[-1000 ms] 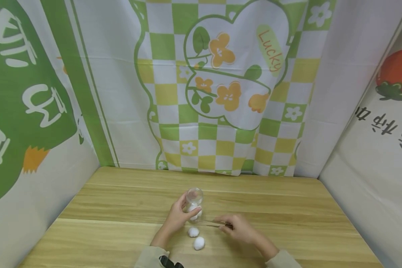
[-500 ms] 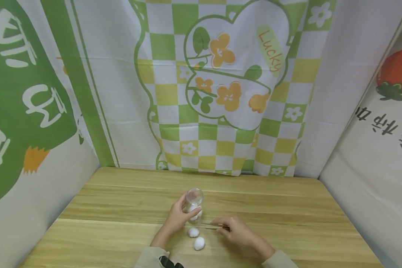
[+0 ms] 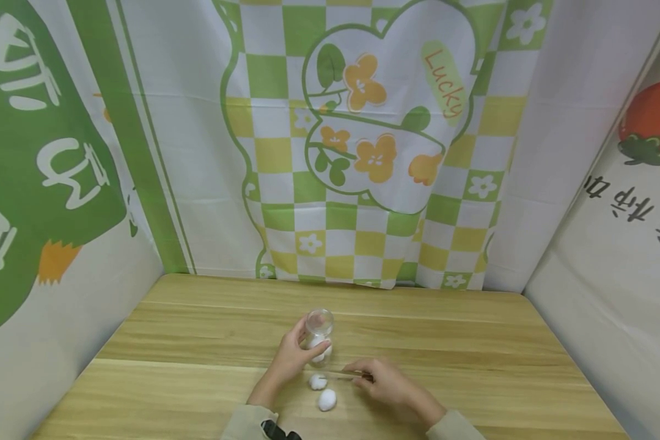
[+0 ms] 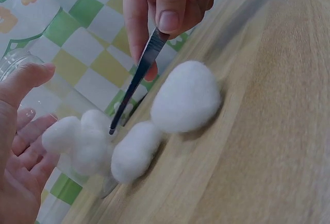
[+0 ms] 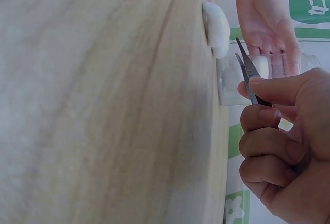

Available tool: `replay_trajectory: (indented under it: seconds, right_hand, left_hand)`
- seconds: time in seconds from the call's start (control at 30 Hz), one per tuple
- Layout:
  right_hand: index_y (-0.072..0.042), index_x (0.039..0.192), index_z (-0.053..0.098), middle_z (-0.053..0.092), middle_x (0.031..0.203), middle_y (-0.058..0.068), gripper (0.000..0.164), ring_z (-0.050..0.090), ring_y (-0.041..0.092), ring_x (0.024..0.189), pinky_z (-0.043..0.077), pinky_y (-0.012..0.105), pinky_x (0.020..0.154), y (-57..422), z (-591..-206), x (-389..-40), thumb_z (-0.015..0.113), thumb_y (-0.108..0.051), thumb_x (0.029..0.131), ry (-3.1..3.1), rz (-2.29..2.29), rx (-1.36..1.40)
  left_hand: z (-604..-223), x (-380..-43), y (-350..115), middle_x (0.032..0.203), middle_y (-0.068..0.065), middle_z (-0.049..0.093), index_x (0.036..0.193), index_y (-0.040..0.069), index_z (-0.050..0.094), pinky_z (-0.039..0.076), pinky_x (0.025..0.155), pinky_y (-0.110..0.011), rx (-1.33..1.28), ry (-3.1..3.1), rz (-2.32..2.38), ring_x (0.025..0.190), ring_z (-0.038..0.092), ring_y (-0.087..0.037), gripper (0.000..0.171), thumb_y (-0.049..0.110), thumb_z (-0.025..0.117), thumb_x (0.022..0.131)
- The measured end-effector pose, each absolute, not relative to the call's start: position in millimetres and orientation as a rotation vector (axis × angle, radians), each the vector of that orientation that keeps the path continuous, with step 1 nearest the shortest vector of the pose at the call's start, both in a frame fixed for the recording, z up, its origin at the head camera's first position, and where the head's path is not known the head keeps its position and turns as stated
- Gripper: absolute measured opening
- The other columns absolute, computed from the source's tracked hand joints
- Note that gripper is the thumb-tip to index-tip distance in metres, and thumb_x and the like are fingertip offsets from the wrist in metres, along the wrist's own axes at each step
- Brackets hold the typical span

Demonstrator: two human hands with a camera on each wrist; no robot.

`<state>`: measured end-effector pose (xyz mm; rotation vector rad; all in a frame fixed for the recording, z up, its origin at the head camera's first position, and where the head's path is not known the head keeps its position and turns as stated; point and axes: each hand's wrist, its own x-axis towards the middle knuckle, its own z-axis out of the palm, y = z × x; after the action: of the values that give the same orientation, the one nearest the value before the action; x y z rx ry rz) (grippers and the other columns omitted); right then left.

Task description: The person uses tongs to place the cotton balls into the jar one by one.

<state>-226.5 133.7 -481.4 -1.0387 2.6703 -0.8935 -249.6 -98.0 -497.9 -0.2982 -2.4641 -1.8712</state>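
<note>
Clear jar (image 3: 319, 335), possibly glass, white balls (image 4: 85, 142) inside

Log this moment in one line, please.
left hand: holds clear jar, white balls inside; right hand: holds tweezers, tips apart; table: two loose white balls

- Your tweezers (image 4: 139, 77) are smooth, shiny metal.
- Your jar (image 3: 319, 330) is clear and glossy; glass or plastic, you cannot tell.
- Your balls (image 4: 186, 98) look matt, fluffy, cotton-like.
- Your table (image 3: 445, 330) shows smooth wood grain.
- Your backdrop (image 3: 374, 244) is matt, creased cloth.
</note>
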Motion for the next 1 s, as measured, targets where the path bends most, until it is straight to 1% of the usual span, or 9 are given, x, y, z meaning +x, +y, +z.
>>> replay_trajectory:
  seconds: [0.2, 0.43, 0.63, 0.77, 0.87, 0.9, 1.0]
  right_hand:
    - [-0.006, 0.118, 0.068, 0.073, 0.102, 0.007, 0.027, 0.040, -0.007, 0.063, 0.042, 0.010, 0.056, 132.3, -481.9, -225.8, 0.062, -0.010, 0.092, 2.649, -0.880, -1.031]
    - [-0.007, 0.117, 0.068, 0.074, 0.109, 0.008, 0.027, 0.047, -0.006, 0.073, 0.046, 0.012, 0.065, 129.3, -484.5, -227.3, 0.062, -0.010, 0.092, 2.649, -0.830, -1.024]
    - [-0.009, 0.116, 0.069, 0.072, 0.100, 0.004, 0.026, 0.041, -0.005, 0.064, 0.040, 0.012, 0.058, 127.7, -486.4, -228.2, 0.061, -0.009, 0.092, 2.620, -0.834, -0.991]
    - [-0.010, 0.116, 0.069, 0.072, 0.103, 0.005, 0.025, 0.043, -0.005, 0.067, 0.041, 0.012, 0.060, 127.1, -487.8, -228.0, 0.061, -0.009, 0.092, 2.621, -0.834, -0.971]
    - [-0.011, 0.115, 0.070, 0.073, 0.105, 0.004, 0.025, 0.045, -0.004, 0.070, 0.043, 0.012, 0.063, 126.7, -488.2, -227.7, 0.061, -0.010, 0.092, 2.644, -0.814, -0.959]
    - [-0.012, 0.115, 0.070, 0.074, 0.107, 0.004, 0.025, 0.049, -0.004, 0.073, 0.046, 0.013, 0.066, 126.5, -487.9, -227.3, 0.061, -0.011, 0.092, 2.655, -0.803, -0.958]
    - [-0.013, 0.115, 0.070, 0.074, 0.112, 0.004, 0.025, 0.066, 0.007, 0.087, 0.057, 0.022, 0.078, 125.7, -487.1, -225.7, 0.061, -0.010, 0.092, 2.702, -0.766, -0.978]
  left_hand:
    - [-498.7, -250.3, -97.7, 0.148, -0.025, 0.044, 0.147, 0.001, 0.034, 0.035, 0.116, -0.056, -0.295, -2.470, -1.875, 0.138, 0.041, -0.044, 0.080, 0.031, 0.074, 0.084]
    - [-499.3, -250.9, -97.6, 0.147, -0.025, 0.045, 0.146, 0.001, 0.035, 0.036, 0.116, -0.056, -0.289, -2.476, -1.858, 0.137, 0.042, -0.044, 0.080, 0.031, 0.075, 0.083]
    - [-499.6, -251.8, -98.0, 0.148, -0.024, 0.045, 0.146, 0.001, 0.036, 0.035, 0.117, -0.056, -0.290, -2.470, -1.869, 0.138, 0.041, -0.043, 0.079, 0.031, 0.074, 0.084]
    - [-499.5, -251.5, -98.4, 0.147, -0.025, 0.046, 0.146, 0.001, 0.036, 0.035, 0.116, -0.057, -0.294, -2.471, -1.867, 0.138, 0.042, -0.044, 0.078, 0.031, 0.074, 0.084]
    - [-499.8, -251.7, -98.2, 0.146, -0.024, 0.046, 0.146, 0.001, 0.036, 0.035, 0.117, -0.057, -0.295, -2.470, -1.869, 0.138, 0.042, -0.043, 0.078, 0.030, 0.074, 0.084]
    - [-500.1, -251.9, -98.3, 0.146, -0.025, 0.046, 0.146, 0.001, 0.036, 0.035, 0.116, -0.057, -0.296, -2.470, -1.869, 0.138, 0.042, -0.044, 0.078, 0.030, 0.074, 0.085]
    - [-500.7, -252.7, -97.9, 0.147, -0.024, 0.046, 0.146, 0.001, 0.036, 0.034, 0.117, -0.057, -0.296, -2.470, -1.876, 0.138, 0.041, -0.043, 0.078, 0.031, 0.074, 0.085]
